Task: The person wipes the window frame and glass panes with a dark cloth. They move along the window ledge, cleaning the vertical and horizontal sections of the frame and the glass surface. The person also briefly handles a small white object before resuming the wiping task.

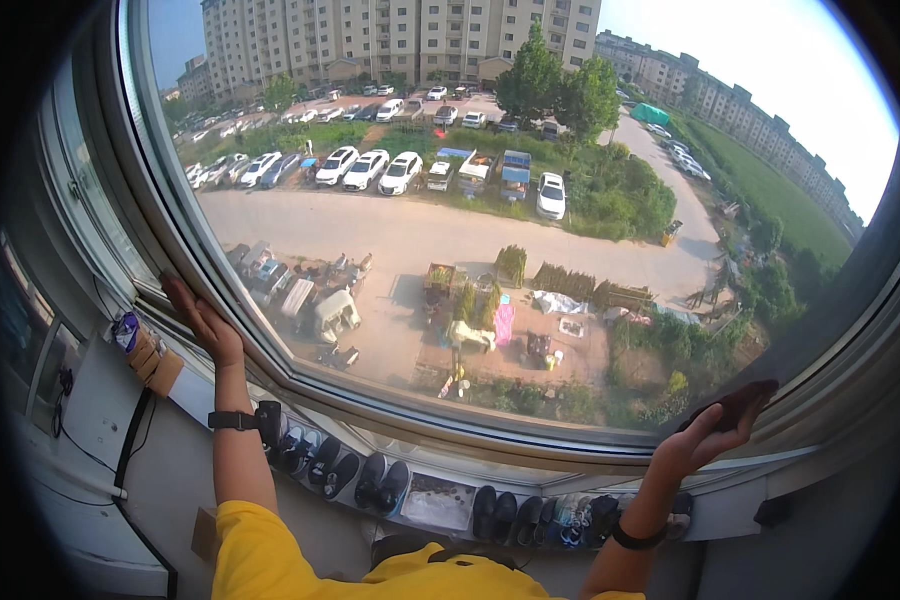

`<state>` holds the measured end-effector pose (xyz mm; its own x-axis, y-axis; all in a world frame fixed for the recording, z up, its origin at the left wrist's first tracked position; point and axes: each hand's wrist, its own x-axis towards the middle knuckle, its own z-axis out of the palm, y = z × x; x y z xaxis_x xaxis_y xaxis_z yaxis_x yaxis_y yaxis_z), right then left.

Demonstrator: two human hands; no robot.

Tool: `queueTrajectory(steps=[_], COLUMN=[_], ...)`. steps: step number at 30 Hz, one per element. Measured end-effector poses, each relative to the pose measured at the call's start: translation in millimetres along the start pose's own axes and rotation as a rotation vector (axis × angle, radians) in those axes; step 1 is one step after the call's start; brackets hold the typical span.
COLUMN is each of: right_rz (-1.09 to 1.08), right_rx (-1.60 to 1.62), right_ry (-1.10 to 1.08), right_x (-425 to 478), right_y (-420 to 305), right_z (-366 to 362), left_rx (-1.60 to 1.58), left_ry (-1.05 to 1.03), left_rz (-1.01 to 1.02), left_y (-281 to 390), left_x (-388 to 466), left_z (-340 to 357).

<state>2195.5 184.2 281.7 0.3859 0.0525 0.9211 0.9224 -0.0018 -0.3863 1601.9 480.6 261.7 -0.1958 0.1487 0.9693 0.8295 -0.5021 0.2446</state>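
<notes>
My left hand (208, 330) lies flat, fingers stretched out, against the left stile of a glazed window sash (195, 247). On that wrist is a black strap with a dark device (268, 421). At the lower right, my right hand (712, 435) is spread with the thumb apart, at the sash's lower right part. Its palm and fingertips are very dark, and I cannot tell shadow from a thin dark thing there. A black band (637, 534) circles the right wrist. The large glass pane (390, 232) fills the space between both hands.
Below the window, a sill (450, 529) carries several pairs of shoes (382, 480) and a clear plastic-covered tray (439, 501). Cardboard boxes (154, 364) stand at the left, near loose cables (60, 416). Outside, far below, are parked cars (401, 172) and a road (390, 214).
</notes>
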Motion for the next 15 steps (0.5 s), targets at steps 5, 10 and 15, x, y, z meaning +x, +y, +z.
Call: queueTrajectory(steps=[5, 10, 15], right_rz=[-0.137, -0.350, -0.579], right_rx=[0.021, 0.020, 0.036], right_ry=[0.026, -0.107, -0.259], right_x=[-35, -82, -142], right_y=[-98, -235, -380], right_z=[69, 140, 209], left_rx=[-0.025, -0.035, -0.078], left_ry=[-0.014, -0.073, -0.139], left_rz=[0.064, 0.114, 0.133], left_y=[4, 5, -3], left_x=[-3, -3, -9], left_z=[3, -5, -18])
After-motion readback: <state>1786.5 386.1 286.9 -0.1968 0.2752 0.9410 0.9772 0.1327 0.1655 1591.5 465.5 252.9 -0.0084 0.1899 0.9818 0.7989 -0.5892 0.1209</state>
